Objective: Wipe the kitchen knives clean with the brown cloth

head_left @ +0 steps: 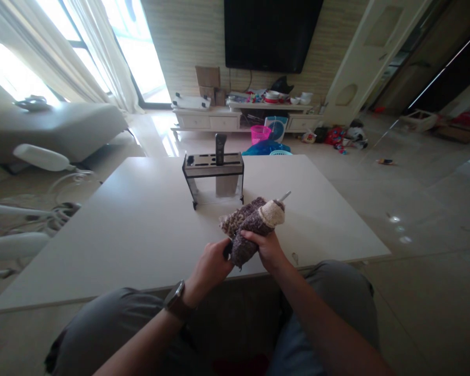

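A brown and cream fuzzy cloth (253, 230) is wrapped around what looks like a knife, whose narrow grey tip (285, 196) pokes out at the upper right. My left hand (215, 262) is closed around its dark handle, which is mostly hidden by the fingers. With thumb on top, my right hand (269, 249) grips the cloth around the blade from the right. Both hands are above the near edge of the white table. Beyond them stands a knife rack (203, 167) with a slotted top and clear sides; a black-handled knife (220, 149) sits upright in it.
The white table (141, 235) spans the space before my knees. White metal chairs (43, 156) stand at the left. Past the table are a pink basket (260, 133), a blue bag (264, 148) and a TV cabinet (219, 121) loaded with bowls and boxes.
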The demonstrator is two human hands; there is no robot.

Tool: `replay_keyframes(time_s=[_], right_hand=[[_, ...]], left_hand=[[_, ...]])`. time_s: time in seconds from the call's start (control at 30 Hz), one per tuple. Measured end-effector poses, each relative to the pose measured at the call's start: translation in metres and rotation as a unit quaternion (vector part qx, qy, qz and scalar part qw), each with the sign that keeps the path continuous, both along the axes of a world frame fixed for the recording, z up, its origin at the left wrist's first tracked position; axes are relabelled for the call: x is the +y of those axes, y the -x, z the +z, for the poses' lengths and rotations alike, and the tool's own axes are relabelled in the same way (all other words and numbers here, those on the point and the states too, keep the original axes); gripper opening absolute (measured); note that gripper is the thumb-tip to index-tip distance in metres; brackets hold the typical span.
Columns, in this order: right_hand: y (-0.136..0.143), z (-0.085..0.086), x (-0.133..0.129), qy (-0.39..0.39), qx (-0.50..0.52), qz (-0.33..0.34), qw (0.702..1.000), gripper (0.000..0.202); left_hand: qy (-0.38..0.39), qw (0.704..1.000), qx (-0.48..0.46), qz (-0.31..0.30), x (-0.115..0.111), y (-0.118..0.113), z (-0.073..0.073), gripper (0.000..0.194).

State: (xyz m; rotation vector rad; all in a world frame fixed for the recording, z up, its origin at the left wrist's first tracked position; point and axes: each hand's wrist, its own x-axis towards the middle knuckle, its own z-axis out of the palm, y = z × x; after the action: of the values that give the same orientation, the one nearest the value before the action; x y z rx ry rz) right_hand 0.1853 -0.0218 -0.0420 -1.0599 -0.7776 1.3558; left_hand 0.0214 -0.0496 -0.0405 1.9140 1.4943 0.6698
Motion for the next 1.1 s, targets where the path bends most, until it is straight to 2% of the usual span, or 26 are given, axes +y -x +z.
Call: replay_keyframes(time_s=[0.37,1.1], right_hand=[[-0.0028,-0.0003,-0.0004,-0.012,0.000,-0.003,1.000,0.042],[0.0010,-0.0053,0.0003,0.001,-0.016,-0.002,1.000,0.041]], left_hand=[[0.006,1.000,-0.015,-0.007,-0.0010,-0.0021,0.0055,0.011],[0.001,0.999,-0.026,-0.019,-0.0001,0.0015,0.0004,0.012]])
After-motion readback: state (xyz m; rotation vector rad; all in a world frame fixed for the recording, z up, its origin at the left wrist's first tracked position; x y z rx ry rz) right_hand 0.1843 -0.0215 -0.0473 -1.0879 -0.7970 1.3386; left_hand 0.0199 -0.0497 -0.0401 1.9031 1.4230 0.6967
